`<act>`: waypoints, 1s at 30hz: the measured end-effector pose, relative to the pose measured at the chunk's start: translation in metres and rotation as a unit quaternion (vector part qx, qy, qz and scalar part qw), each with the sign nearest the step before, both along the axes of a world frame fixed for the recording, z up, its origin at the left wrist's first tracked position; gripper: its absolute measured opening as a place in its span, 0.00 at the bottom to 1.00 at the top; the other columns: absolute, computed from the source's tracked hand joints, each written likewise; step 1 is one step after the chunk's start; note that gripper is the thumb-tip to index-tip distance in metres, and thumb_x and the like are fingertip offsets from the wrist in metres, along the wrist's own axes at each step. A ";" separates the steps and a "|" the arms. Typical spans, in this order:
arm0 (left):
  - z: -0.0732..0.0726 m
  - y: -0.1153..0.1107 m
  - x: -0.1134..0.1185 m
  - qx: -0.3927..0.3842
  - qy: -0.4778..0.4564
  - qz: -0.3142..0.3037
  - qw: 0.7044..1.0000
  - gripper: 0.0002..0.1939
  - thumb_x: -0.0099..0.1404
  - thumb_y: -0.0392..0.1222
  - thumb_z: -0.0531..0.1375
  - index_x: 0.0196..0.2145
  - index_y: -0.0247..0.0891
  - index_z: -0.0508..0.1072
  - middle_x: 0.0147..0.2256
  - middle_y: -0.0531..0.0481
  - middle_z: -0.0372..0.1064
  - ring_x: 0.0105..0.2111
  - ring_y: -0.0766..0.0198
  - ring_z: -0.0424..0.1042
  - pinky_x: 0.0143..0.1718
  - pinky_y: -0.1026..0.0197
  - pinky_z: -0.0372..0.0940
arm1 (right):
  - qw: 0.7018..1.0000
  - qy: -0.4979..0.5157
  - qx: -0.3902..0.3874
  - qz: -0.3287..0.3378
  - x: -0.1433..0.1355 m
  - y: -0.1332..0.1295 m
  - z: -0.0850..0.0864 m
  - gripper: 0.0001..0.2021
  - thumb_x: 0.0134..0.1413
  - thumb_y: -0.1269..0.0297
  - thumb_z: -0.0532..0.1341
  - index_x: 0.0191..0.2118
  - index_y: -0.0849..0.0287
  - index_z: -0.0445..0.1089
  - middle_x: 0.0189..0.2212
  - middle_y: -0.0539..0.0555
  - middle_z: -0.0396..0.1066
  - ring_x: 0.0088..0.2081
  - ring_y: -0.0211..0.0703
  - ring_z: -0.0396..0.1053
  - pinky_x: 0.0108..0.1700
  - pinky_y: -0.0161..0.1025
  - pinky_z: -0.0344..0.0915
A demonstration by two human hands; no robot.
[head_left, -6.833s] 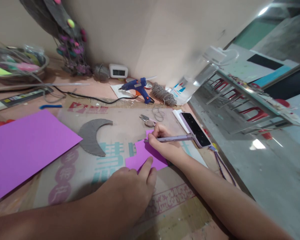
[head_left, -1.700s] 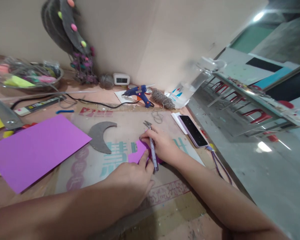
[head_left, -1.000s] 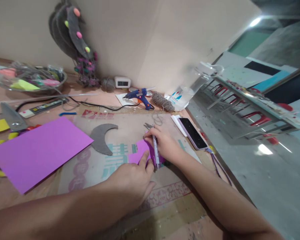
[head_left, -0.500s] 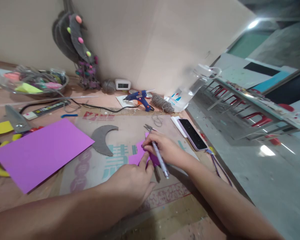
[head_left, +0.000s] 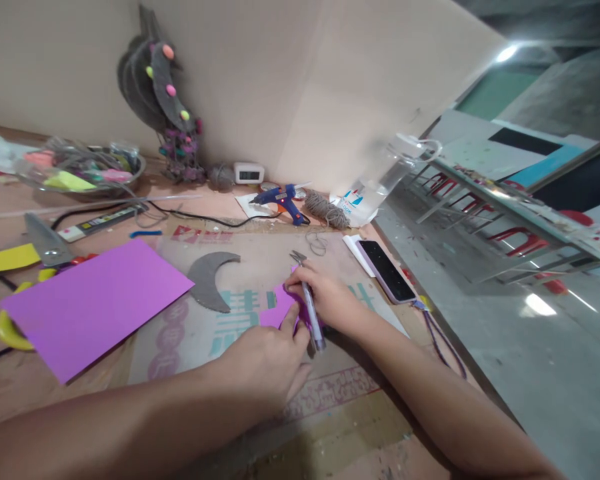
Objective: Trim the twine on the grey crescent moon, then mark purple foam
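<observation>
My right hand (head_left: 325,290) is closed around a silvery-lavender pen (head_left: 314,320), whose back end slants down toward me; its tip is hidden by the fingers. Under both hands lies a small cut piece of purple paper (head_left: 275,312). My left hand (head_left: 267,360) presses it down with outstretched fingers, the index fingertip close to the right hand. Just beyond the right fingers, a pointed metal tool (head_left: 297,255) shows in part. To the left rests a grey crescent cutout (head_left: 210,280), beside a large purple sheet (head_left: 97,303).
Scissors (head_left: 50,247) lie partly beneath the purple sheet. A blue glue gun (head_left: 283,198), grey yarn (head_left: 327,208) and a water bottle (head_left: 380,180) line the back. A phone (head_left: 386,270) lies right, near the table edge. A filled bowl (head_left: 80,190) and a hanging crescent ornament (head_left: 165,87) are at left.
The back end of the pen has swung slightly left and toward the left hand. The left hand keeps its place on the purple piece. The whole view has shifted a little.
</observation>
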State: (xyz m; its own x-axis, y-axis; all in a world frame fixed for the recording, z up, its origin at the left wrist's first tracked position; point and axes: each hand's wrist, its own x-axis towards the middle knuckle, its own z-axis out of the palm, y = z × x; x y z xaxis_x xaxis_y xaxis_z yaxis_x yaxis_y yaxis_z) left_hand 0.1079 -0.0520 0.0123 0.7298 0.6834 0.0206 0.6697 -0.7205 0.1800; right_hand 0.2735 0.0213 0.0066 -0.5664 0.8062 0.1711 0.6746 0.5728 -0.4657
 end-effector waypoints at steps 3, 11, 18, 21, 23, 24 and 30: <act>0.001 -0.001 0.000 -0.005 0.014 0.006 1.000 0.24 0.66 0.47 0.51 0.53 0.27 0.66 0.59 0.25 0.58 0.31 0.51 0.78 0.27 0.53 0.73 | 0.996 0.065 0.039 -0.040 0.000 0.009 -0.009 0.05 0.59 0.67 0.56 0.35 0.58 0.69 0.33 0.53 0.65 0.34 0.41 0.65 0.39 0.39 0.61; -0.005 -0.004 0.003 0.006 0.049 0.011 0.999 0.27 0.65 0.46 0.53 0.58 0.27 0.63 0.60 0.26 0.54 0.27 0.54 0.77 0.24 0.55 0.72 | 0.915 0.365 -0.138 -0.099 0.009 0.010 0.003 0.14 0.60 0.48 0.52 0.39 0.53 0.65 0.49 0.57 0.68 0.46 0.48 0.69 0.48 0.50 0.65; -0.021 -0.008 0.006 0.061 0.031 0.033 0.997 0.29 0.65 0.50 0.53 0.58 0.28 0.64 0.58 0.29 0.59 0.27 0.54 0.76 0.22 0.55 0.71 | 0.832 0.423 -0.358 0.002 -0.001 -0.005 -0.003 0.22 0.60 0.44 0.50 0.50 0.55 0.64 0.49 0.59 0.68 0.47 0.48 0.69 0.48 0.49 0.66; -0.022 -0.008 0.005 0.064 0.026 0.033 0.997 0.29 0.64 0.51 0.53 0.57 0.28 0.65 0.58 0.30 0.58 0.25 0.55 0.76 0.20 0.56 0.70 | 0.874 0.395 -0.283 -0.027 0.000 -0.006 -0.005 0.22 0.61 0.45 0.48 0.45 0.56 0.66 0.41 0.56 0.69 0.43 0.44 0.69 0.46 0.45 0.65; -0.020 -0.007 0.004 0.068 0.029 0.027 0.997 0.29 0.64 0.51 0.53 0.57 0.28 0.65 0.59 0.30 0.56 0.25 0.55 0.76 0.19 0.56 0.70 | 0.907 0.365 -0.191 -0.085 0.001 -0.007 -0.004 0.19 0.62 0.48 0.47 0.40 0.56 0.66 0.31 0.51 0.67 0.35 0.39 0.67 0.40 0.39 0.64; -0.019 -0.007 0.003 0.070 0.029 0.023 0.997 0.29 0.65 0.51 0.52 0.57 0.27 0.65 0.59 0.29 0.56 0.24 0.55 0.76 0.19 0.56 0.70 | 0.917 0.346 -0.168 -0.109 0.001 -0.007 -0.003 0.17 0.63 0.50 0.47 0.39 0.56 0.65 0.26 0.49 0.64 0.29 0.37 0.65 0.35 0.37 0.63; -0.009 -0.005 0.001 0.057 0.030 -0.002 0.998 0.27 0.67 0.47 0.50 0.57 0.25 0.64 0.58 0.28 0.58 0.25 0.55 0.75 0.20 0.55 0.70 | 0.930 0.272 -0.194 -0.152 -0.005 -0.002 -0.003 0.05 0.51 0.63 0.59 0.31 0.57 0.61 0.20 0.45 0.62 0.21 0.33 0.58 0.25 0.33 0.56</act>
